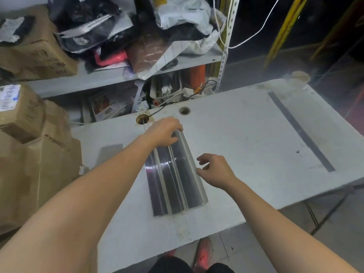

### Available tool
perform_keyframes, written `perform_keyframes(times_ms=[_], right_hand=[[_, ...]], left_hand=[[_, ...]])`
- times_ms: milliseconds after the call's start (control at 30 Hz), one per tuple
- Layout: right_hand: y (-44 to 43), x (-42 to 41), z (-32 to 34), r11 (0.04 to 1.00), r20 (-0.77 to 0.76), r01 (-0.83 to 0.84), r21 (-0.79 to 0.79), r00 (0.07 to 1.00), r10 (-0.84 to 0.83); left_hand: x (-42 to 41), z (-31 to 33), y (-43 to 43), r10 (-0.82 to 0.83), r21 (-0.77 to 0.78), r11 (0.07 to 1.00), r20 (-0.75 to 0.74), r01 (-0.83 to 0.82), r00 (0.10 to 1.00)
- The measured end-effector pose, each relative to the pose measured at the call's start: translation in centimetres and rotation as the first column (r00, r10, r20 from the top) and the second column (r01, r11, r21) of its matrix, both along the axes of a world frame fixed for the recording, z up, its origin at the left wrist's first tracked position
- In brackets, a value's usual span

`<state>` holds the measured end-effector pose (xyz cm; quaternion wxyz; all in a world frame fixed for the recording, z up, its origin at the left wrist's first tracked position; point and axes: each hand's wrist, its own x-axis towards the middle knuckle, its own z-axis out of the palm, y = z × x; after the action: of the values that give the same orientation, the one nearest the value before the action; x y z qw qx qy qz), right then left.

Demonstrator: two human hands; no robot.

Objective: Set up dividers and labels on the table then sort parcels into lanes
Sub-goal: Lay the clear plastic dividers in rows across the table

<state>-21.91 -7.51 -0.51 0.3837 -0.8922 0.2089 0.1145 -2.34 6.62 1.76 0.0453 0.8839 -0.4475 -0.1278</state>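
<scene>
A set of long dividers (173,180) lies lengthwise on the white table (246,134): glossy, dark, see-through strips with pale upright ribs, nested side by side. The left hand (165,133) rests on their far end, its fingers curled down over the tip of the rightmost rib and gripping it. The right hand (214,170) hovers just beside the bundle's right edge, fingers loosely bent and apart, holding nothing, thumb tip at the edge. Beyond the left fingers are two round cable holes (184,110); well right of the right fingers runs a dark strip (301,133).
</scene>
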Motion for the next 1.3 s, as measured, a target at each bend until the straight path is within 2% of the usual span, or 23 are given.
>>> perform_keyframes(times_ms=[233, 467, 867, 1300], right_hand=[[1.8, -0.1, -1.4, 0.998, -0.059, 0.067, -0.010, 0.996, -0.067], [2.9, -1.8, -1.8, 0.981, -0.111, 0.194, 0.006, 0.975, -0.192], [-0.4, -4.7, -1.1, 0.970, -0.068, 0.239, -0.049, 0.968, -0.242], [-11.6, -13.8, 1.1, 0.951, 0.031, 0.302, -0.074, 0.953, -0.300]], left_hand=[[3.0, -1.3, -0.4, -0.174, 0.043, 0.984, -0.042, 0.176, 0.984], [4.8, -3.4, -0.5, -0.261, 0.036, 0.964, -0.050, 0.263, 0.964], [6.0, -2.4, -2.6, -0.166, -0.077, 0.984, -0.088, 0.159, 0.982], [0.4, 1.5, -14.3, -0.077, -0.163, 0.983, 0.017, 0.079, 0.997]])
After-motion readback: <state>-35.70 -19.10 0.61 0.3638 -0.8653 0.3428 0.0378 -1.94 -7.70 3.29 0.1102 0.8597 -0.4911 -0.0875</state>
